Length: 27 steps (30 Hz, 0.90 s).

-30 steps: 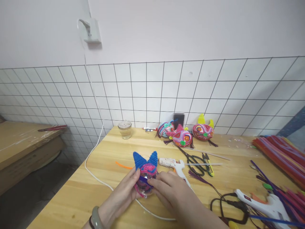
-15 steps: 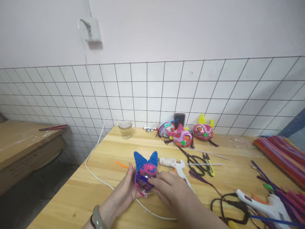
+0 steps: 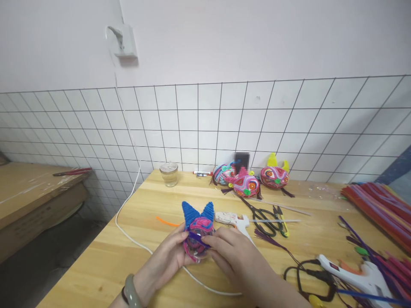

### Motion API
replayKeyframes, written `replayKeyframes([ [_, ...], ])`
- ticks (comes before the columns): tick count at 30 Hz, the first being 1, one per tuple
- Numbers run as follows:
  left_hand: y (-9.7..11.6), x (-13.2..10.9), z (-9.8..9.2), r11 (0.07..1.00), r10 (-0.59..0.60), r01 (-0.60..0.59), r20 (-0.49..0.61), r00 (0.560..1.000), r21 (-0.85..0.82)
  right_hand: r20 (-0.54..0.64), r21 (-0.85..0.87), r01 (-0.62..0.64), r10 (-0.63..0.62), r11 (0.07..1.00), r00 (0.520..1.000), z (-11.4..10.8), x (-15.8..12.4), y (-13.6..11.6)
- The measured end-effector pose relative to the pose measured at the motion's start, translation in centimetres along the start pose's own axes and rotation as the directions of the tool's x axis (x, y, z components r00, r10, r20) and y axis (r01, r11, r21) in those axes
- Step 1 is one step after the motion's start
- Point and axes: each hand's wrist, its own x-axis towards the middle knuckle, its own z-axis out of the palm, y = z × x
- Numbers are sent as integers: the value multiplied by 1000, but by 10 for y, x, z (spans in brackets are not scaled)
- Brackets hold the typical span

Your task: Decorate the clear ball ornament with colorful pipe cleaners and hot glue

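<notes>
A clear plastic ball (image 3: 201, 252) partly covered in pink and blue pipe cleaners, with two pointed blue ears on top, rests between my hands above the wooden table. My left hand (image 3: 171, 250) cups it from the left side, the thumb pressing near its upper left. With thumb and index finger, my right hand (image 3: 231, 252) pinches a purple pipe cleaner (image 3: 195, 236) that lies slantwise across the ball's front. The ball's back and underside are hidden by my fingers.
A white glue gun (image 3: 236, 220) lies just beyond my right hand, with black scissors (image 3: 265, 218) and yellow snips (image 3: 283, 224) beside it. Finished pipe-cleaner figures (image 3: 245, 184) and a glass cup (image 3: 169, 174) stand at the back. Another glue gun (image 3: 356, 276) and pipe-cleaner bundles (image 3: 379, 205) lie right.
My left thumb has come down from beside the ears onto the purple pipe cleaner's left end. The ball has shifted slightly to the right.
</notes>
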Motion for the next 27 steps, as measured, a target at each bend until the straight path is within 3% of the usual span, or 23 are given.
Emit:
replayKeyframes([
  [27, 0, 2, -5, 1000, 8, -8, -8, 1000, 30, 25, 64, -7, 5, 998, 1000, 0, -3, -2],
])
